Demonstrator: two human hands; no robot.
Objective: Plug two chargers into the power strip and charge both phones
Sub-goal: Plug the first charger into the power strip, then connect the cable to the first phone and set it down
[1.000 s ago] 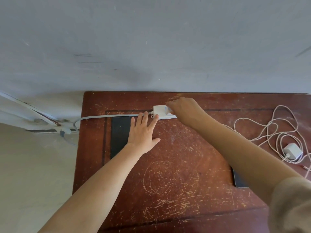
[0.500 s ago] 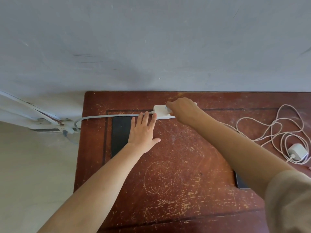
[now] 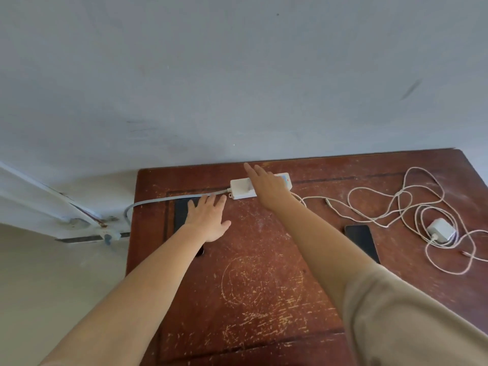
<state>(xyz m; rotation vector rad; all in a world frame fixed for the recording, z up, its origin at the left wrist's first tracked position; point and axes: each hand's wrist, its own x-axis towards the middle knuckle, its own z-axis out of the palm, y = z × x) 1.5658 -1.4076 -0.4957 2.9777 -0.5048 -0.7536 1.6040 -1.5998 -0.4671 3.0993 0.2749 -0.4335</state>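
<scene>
While the flat, empty left hand (image 3: 208, 220) steadies beside the power strip (image 3: 241, 188), the open right hand (image 3: 266, 188) should fetch the loose charger (image 3: 441, 229).

Worn on the head, looking forward and down over a wooden table (image 3: 264, 286). Close, at arm's reach. Faces a wall (image 3: 237, 75).

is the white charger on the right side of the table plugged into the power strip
No, the white charger lies loose among its coiled cable on the table, well apart from the power strip.
</scene>
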